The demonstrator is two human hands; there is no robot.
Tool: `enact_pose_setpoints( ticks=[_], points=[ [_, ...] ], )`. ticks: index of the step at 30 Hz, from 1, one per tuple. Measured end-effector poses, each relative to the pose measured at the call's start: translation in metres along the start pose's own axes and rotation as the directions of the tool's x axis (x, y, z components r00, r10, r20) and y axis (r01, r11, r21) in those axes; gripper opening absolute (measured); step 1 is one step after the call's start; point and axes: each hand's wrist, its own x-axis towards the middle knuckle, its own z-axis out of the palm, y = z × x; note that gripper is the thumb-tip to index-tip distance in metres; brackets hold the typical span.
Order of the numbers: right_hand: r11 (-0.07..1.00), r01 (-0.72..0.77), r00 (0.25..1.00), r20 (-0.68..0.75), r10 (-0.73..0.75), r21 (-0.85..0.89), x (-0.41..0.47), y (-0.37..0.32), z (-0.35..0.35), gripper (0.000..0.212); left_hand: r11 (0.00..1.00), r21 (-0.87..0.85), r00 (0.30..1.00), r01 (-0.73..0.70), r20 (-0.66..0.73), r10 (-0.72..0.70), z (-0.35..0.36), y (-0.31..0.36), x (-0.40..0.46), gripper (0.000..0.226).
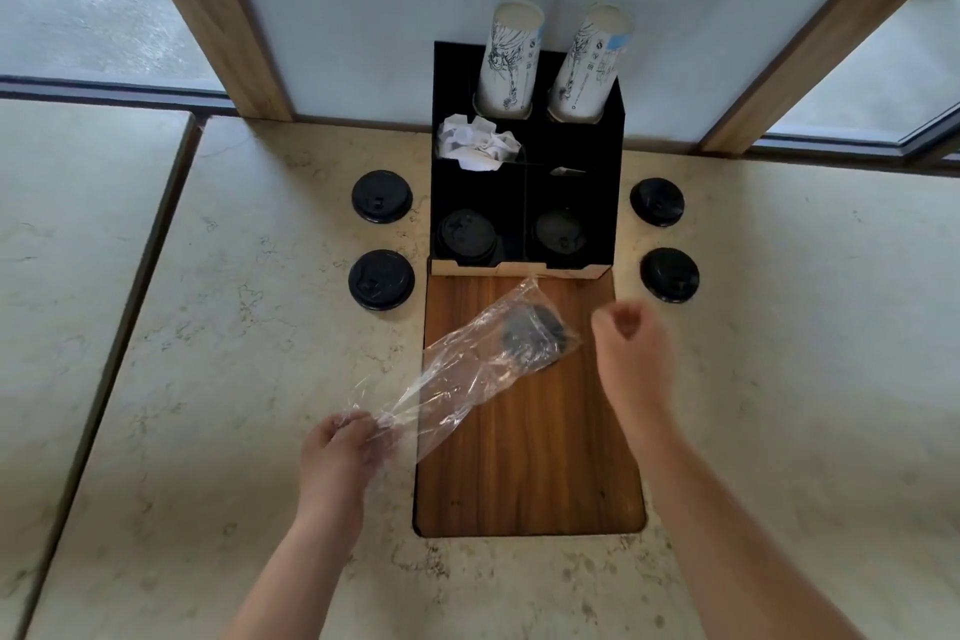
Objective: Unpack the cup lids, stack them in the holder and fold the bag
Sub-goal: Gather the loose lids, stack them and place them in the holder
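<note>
A clear plastic bag lies slanted over the wooden board, with black cup lids still inside its far end. My left hand pinches the bag's near end. My right hand hovers just right of the bag with its fingers curled in and nothing in them. The black holder stands behind the board, with lids in its front left compartment and front right compartment.
Two loose black lids lie left of the holder and two to its right. Two stacks of paper cups and crumpled white paper sit in the holder's rear compartments. A wall and windows rise behind.
</note>
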Motion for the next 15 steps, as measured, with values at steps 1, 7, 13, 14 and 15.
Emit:
enact_pose_setpoints(
  ticks=[1, 7, 13, 14, 15],
  points=[
    [0.989, -0.143, 0.985, 0.104, 0.139, 0.040, -0.025, 0.011, 0.001, 0.007, 1.000, -0.012, 1.000, 0.010, 0.002, -0.010, -0.001, -0.001, -0.003, 0.010],
    [0.583, -0.758, 0.569, 0.733, 0.373, 0.293, -0.098, 0.031, 0.020, 0.075, 0.997, -0.072, 0.995, 0.009, 0.095, -0.002, -0.021, -0.010, -0.032, 0.015],
    [0.758, -0.562, 0.763, 0.561, 0.321, 0.330, -0.093, 0.005, 0.049, 0.015, 0.978, -0.207, 0.995, 0.032, 0.095, -0.013, -0.069, -0.014, -0.059, 0.045],
    [0.776, -0.551, 0.752, 0.585, 0.303, 0.306, -0.093, -0.002, 0.054, 0.015, 0.970, -0.240, 0.997, 0.036, 0.078, -0.018, -0.079, -0.014, -0.062, 0.044],
    [0.793, -0.540, 0.734, 0.617, 0.282, 0.281, -0.095, -0.009, 0.060, 0.015, 0.962, -0.269, 0.998, 0.042, 0.058, -0.028, -0.088, -0.013, -0.065, 0.044]
  ],
)
